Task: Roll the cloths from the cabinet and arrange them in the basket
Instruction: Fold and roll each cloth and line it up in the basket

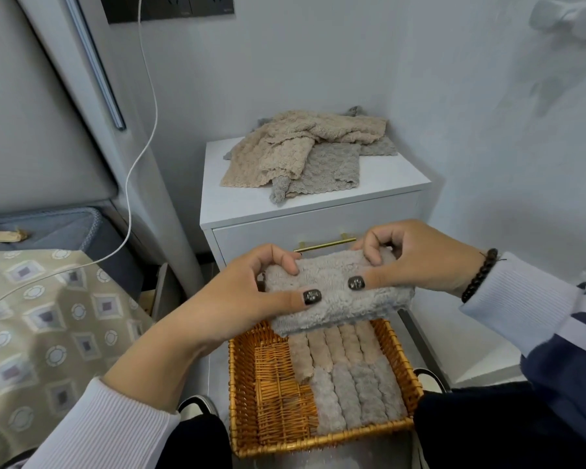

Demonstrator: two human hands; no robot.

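Note:
A grey fluffy cloth (pixel 339 299), partly rolled, hangs in the air above the wicker basket (pixel 274 394). My left hand (pixel 251 296) pinches its left end, thumb on the front. My right hand (pixel 416 258) pinches its upper right end, thumb pressed on the front too. Inside the basket lie several beige rolls (pixel 332 346) at the back and several grey rolls (pixel 356 394) at the front, filling its right part. On top of the white cabinet (pixel 386 184) lies a loose pile of beige cloths (pixel 285 147) and grey cloths (pixel 332 170).
The cabinet's drawer has a gold handle (pixel 325 245) just behind my hands. A bed with a patterned cover (pixel 48 326) is at the left. A white cable (pixel 142 137) hangs down the wall. My knees and a shoe (pixel 197 404) flank the basket.

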